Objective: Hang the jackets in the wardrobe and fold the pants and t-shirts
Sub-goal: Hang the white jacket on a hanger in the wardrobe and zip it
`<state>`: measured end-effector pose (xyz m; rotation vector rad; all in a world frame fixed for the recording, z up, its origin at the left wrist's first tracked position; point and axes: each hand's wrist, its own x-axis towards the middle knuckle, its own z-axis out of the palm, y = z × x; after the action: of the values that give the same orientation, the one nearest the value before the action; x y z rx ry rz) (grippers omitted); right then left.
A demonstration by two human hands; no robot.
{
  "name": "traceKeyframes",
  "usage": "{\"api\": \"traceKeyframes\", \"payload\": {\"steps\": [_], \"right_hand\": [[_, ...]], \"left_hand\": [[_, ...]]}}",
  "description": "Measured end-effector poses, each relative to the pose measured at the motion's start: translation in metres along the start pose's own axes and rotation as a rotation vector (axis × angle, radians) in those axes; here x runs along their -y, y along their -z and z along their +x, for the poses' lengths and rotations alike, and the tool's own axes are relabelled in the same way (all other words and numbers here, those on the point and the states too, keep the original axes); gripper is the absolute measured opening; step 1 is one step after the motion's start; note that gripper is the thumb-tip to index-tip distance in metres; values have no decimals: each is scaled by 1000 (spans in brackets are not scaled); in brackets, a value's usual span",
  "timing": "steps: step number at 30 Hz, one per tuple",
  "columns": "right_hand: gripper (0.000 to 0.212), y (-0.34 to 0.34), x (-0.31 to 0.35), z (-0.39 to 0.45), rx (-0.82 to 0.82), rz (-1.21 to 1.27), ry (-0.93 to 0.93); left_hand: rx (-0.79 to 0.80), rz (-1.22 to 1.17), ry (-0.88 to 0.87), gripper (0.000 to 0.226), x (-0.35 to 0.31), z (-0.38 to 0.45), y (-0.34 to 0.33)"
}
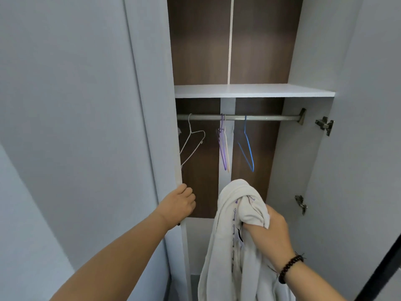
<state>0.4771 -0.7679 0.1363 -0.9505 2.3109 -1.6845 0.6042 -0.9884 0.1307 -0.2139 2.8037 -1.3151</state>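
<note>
A white jacket (230,235) with purple lettering hangs bunched from my right hand (269,231), which grips its upper part in front of the open wardrobe. My left hand (179,204) grips the edge of the left wardrobe door (108,105). Above the hands runs a grey hanging rail (267,117). On it hang a white wire hanger (192,144), a purple and cream pair of hangers (223,146) and a blue hanger (248,148), all bare.
A white shelf (249,90) spans the wardrobe above the rail. The right door (358,148) stands open with two metal hinges (324,125) on its inner face. The brown back panel shows behind the hangers.
</note>
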Motion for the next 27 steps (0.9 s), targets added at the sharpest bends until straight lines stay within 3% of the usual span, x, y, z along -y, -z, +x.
{"api": "traceKeyframes", "payload": {"steps": [8, 15, 22, 25, 27], "right_hand": [[9, -67, 23, -52, -15, 67, -26], [6, -87, 35, -82, -16, 65, -69], [23, -91, 50, -89, -41, 80, -65], [29, -94, 53, -95, -22, 82, -41], [26, -96, 54, -98, 9, 42, -8]], "left_hand": [[-62, 48, -19, 33, 32, -74, -34], [118, 95, 22, 30, 39, -96, -53], [230, 13, 81, 20, 49, -115, -64], [139, 47, 117, 12, 52, -133, -64], [64, 32, 197, 20, 55, -141, -70]]}}
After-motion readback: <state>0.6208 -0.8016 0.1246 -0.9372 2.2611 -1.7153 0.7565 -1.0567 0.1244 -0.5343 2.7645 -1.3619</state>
